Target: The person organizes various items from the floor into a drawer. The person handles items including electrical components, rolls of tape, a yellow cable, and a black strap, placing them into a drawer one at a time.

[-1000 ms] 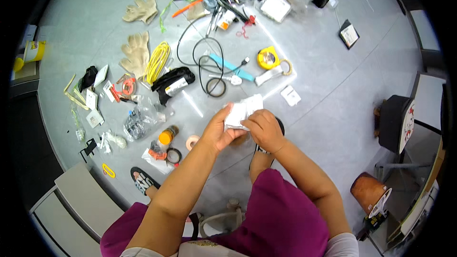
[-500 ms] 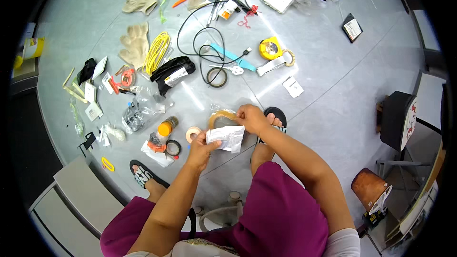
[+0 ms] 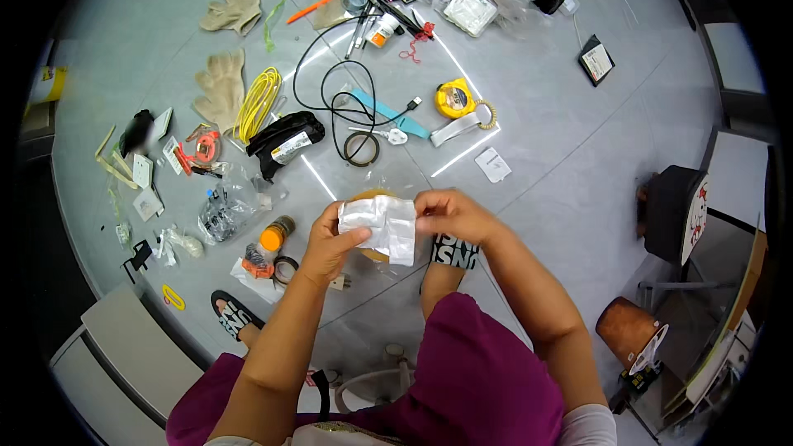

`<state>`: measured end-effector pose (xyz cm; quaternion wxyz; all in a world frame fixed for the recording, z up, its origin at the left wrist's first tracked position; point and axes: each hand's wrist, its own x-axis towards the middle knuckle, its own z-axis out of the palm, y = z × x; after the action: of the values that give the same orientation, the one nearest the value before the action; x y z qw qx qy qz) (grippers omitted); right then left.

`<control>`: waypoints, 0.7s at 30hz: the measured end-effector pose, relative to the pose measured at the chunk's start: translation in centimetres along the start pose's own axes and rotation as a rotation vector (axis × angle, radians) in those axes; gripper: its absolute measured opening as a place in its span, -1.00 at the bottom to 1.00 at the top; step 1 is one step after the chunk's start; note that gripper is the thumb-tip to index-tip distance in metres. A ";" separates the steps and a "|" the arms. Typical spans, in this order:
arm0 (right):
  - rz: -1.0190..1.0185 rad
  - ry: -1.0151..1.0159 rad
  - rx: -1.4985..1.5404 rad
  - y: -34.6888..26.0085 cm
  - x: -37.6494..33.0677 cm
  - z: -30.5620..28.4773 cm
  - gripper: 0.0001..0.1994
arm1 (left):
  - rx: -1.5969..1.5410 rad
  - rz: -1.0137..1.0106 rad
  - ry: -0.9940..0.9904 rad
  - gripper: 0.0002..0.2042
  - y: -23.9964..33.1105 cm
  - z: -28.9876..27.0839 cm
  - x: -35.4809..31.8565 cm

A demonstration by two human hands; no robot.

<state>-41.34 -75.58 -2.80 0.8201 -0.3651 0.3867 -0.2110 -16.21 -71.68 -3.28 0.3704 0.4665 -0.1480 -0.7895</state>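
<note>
A crumpled white packet (image 3: 388, 230) is held up in front of me. My left hand (image 3: 324, 244) pinches its left side, the thumb lying across the front. At the upper right edge, my right hand (image 3: 453, 216) is closed with its fingertips on the packet. Behind the packet, mostly hidden, is a large roll of amber tape (image 3: 372, 194) on the floor. An orange-lidded jar (image 3: 276, 234) and a dark tape roll (image 3: 285, 269) lie to the left of my left hand.
Beyond my hands lie a black cable (image 3: 336, 124), a yellow tape measure (image 3: 454, 99), a yellow cord bundle (image 3: 258, 103), a black pouch (image 3: 285, 142) and work gloves (image 3: 221, 87). A brown bucket (image 3: 628, 330) stands at the right. My sandalled feet are close by.
The packet has been raised slightly and now covers more of the amber tape roll. My right hand has shifted from the tape roll onto the packet's edge. The view has shifted slightly.
</note>
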 end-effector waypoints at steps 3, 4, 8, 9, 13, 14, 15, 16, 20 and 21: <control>-0.114 0.518 -0.477 -1.8 3.5 -4.3 -0.57 | 0.005 0.034 0.104 -0.18 -0.3 0.9 -0.4; -0.156 0.816 -0.790 -2.2 5.1 -6.2 -0.49 | 0.027 0.026 0.102 -0.15 -0.1 1.5 -0.8; 0.011 1.083 -1.415 -3.1 9.1 -8.3 -0.32 | 0.139 -0.074 0.058 -0.11 -0.9 1.6 -1.4; 0.167 0.948 -1.453 -3.4 9.4 -8.2 -0.30 | 0.159 -0.103 0.064 -0.14 -1.1 1.7 -1.5; -0.109 0.926 -1.252 -2.0 8.6 -8.5 -0.42 | 0.212 -0.086 0.214 -0.29 -1.7 1.9 -1.0; -0.318 0.965 -1.145 -2.0 7.6 -6.6 -0.47 | 0.207 -0.071 0.249 -0.33 -1.6 1.8 -0.8; -0.420 0.919 -1.169 -2.5 6.3 -4.3 -0.45 | 0.199 -0.057 0.289 -0.36 -1.7 1.5 -0.7; -0.538 0.895 -1.119 -2.9 4.5 -1.3 -0.42 | 0.162 -0.029 0.273 -0.45 -2.1 0.8 -0.5; -0.570 0.448 -1.161 -2.9 -0.3 5.9 -0.35 | 0.017 -0.040 0.226 -0.55 -1.8 0.9 -0.2; -0.610 0.406 -1.235 -2.6 -0.6 7.1 -0.35 | -0.081 -0.049 0.176 -0.55 -1.3 1.4 -0.3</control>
<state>-36.29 -73.81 2.57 0.2803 -0.8078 0.4612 -0.2372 -17.91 -70.77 -3.14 0.3809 0.5221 -0.0713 -0.7598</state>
